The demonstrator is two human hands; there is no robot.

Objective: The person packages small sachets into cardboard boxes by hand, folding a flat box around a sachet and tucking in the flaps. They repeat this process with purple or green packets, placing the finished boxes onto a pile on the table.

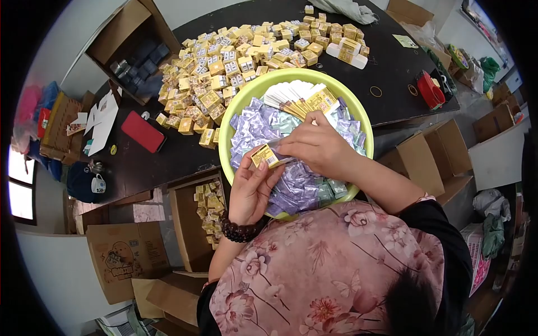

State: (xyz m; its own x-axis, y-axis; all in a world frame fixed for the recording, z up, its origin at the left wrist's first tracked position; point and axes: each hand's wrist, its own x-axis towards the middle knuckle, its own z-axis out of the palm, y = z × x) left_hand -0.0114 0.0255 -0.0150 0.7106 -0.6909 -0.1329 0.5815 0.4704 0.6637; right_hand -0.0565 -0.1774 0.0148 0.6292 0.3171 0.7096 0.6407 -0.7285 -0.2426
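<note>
While the head camera is looking down, the left hand (250,190) is pinching a small yellow carton (264,156) over the green basin (227,131), and the right hand (316,147) is closing its fingertips on the carton's right end, where a pale sachet seems to be going in, though that part is too small to be sure. Purple sachets (255,126) and a fan of flat yellow cartons (300,98) are lying in the basin. Printing on the carton is showing only as dark marks, unreadable. Folded yellow boxes (224,61) are heaping on the far black table (392,73); a red phone (143,131) is lying at left. Fisheye edges are cutting off the room.
</note>
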